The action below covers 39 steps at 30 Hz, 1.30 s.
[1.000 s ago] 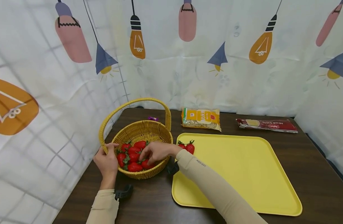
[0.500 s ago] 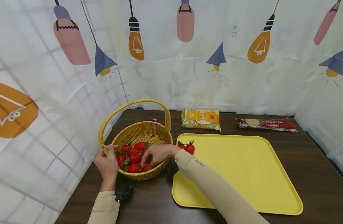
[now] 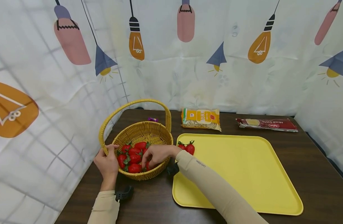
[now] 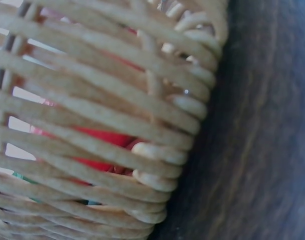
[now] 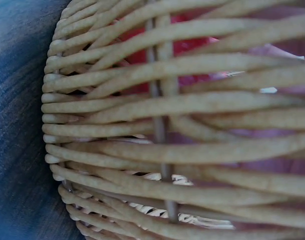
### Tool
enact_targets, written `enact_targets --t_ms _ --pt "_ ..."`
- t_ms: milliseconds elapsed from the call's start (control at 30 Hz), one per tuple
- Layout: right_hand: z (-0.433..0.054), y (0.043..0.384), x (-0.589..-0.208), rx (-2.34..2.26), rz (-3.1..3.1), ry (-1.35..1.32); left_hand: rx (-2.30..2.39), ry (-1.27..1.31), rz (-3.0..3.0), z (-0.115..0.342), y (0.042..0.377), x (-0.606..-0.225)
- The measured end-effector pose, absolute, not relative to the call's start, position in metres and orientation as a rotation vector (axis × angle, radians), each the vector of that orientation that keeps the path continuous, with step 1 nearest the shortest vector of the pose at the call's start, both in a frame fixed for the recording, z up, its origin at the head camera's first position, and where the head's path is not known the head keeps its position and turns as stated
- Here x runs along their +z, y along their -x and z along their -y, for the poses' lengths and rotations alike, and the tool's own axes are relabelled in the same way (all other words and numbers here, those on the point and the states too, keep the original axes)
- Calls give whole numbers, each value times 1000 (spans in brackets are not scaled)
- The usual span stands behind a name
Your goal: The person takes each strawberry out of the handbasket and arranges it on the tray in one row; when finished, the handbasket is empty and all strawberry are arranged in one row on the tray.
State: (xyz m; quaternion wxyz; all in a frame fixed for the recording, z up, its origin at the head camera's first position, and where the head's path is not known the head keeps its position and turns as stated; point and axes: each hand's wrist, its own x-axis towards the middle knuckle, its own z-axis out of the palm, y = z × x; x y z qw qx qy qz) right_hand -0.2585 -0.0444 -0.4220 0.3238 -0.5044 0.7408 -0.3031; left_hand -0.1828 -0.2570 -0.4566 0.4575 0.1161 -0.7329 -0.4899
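Nearest: two beige fabric sleeves (image 3: 216, 185), the right one stretched over a yellow rectangular tray (image 3: 244, 174) with rounded corners, set on a dark brown wood-grain counter (image 3: 154, 200). Black strapped device (image 3: 124, 193) at the left wrist. Left grip (image 3: 105, 163), a bare hand: clamped on the left rim of a round yellow woven basket (image 3: 140, 176), at the handle's foot. Right grip (image 3: 158, 154), also bare: inside the basket, front right, thumb and fingers closed about a plump red strawberry (image 3: 147, 165), partly hidden by them. Other red, green-leaved strawberries (image 3: 134, 151) lie left of those fingers. Both wrist views: weave up close, red through the gaps. Two more red strawberries (image 3: 189, 148) near the tray's far left corner. Farther: small shiny purple packet (image 3: 153, 119) behind the basket; yellow-and-clear plastic bag (image 3: 200, 119) beyond the tray; long dark red packet (image 3: 267, 124) right of it. Last, white cloth backdrop (image 3: 174, 81) printed with lamps and bulbs
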Motion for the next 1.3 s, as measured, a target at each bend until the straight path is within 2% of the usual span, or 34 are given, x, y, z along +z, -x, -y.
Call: enact_targets --t_ms 333,567,900,1133,1300 --pt "40 253 -421 -1102 -2182 1323 -1215 -298 1804 257 183 -458" --pt "36 249 -422 -1356 -2390 1065 -1215 -299 1799 257 183 -457" --pt "20 237 -413 -1525 -2413 840 -1198 -267 1799 257 183 -455" --pt "2 231 -415 -1661 -2398 809 -1202 -274 1803 257 183 -455" --pt "-17 214 -397 -1806 -2310 830 -1194 -289 1815 258 183 -456"
